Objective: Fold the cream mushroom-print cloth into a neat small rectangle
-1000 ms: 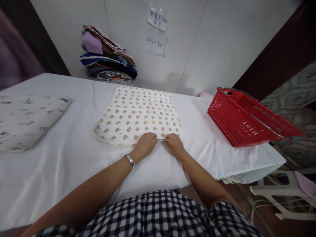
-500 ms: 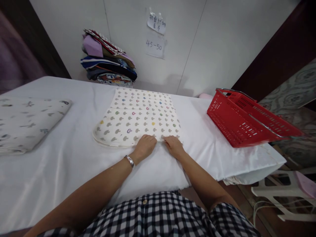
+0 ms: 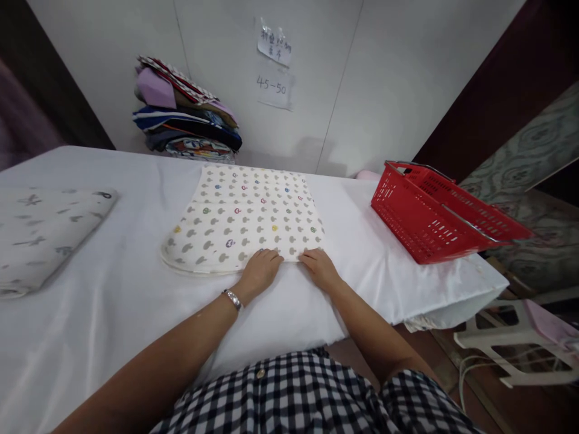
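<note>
- While the mushroom-print cloth point(image 3: 253, 211) lies on the white table point(image 3: 131, 241), left hand point(image 3: 261, 269) and right hand point(image 3: 320, 269) curl at its near edge; cannot tell whether gripping.
- Likely soft, light; hold near corners.

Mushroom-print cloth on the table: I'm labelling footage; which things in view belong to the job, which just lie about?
Seemingly in use:
mushroom-print cloth
left hand and right hand, at its near edge
white tablecloth beneath

Seemingly lying about:
red shopping basket
grey-printed folded cloth
folded fabric stack
white stool
</note>
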`<state>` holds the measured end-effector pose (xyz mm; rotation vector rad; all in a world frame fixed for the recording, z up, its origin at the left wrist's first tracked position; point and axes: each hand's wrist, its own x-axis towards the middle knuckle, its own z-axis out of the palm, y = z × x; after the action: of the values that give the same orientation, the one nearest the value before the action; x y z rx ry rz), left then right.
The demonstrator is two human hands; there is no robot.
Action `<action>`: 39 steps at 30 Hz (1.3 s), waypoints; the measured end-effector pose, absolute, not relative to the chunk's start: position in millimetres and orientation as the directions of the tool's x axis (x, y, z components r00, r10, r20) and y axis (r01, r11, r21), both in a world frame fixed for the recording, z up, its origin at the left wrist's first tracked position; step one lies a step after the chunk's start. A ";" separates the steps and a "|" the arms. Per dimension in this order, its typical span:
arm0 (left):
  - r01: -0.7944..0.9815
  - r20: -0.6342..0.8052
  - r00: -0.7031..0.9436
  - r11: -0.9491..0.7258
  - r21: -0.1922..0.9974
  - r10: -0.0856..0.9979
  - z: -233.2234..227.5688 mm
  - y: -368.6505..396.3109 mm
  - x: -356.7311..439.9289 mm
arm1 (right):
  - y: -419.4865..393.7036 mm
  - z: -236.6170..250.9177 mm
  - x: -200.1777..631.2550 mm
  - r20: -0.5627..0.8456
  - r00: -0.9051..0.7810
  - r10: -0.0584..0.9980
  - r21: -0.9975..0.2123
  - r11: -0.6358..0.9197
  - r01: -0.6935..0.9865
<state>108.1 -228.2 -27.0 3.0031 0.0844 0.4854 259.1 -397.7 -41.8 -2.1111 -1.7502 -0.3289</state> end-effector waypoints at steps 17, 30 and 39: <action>-0.030 0.375 0.926 -0.986 0.166 0.035 -33.7 -221.7 110.3 | -445.9 -22.2 273.3 0.052 0.876 0.480 -0.634 -0.662 0.400; -0.032 0.363 0.931 -0.985 0.171 0.033 -30.6 -222.8 109.8 | -431.7 -16.6 297.0 -0.072 0.904 0.422 -0.595 -0.746 0.300; -0.017 0.329 0.943 -0.981 0.195 0.049 -28.7 -224.0 109.0 | -425.8 -10.0 288.4 -0.080 0.888 0.453 -0.386 -0.836 0.391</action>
<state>109.0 -224.0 -28.7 2.9022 0.0246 0.4988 288.4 -425.8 -10.0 -2.6930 -0.6237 0.2376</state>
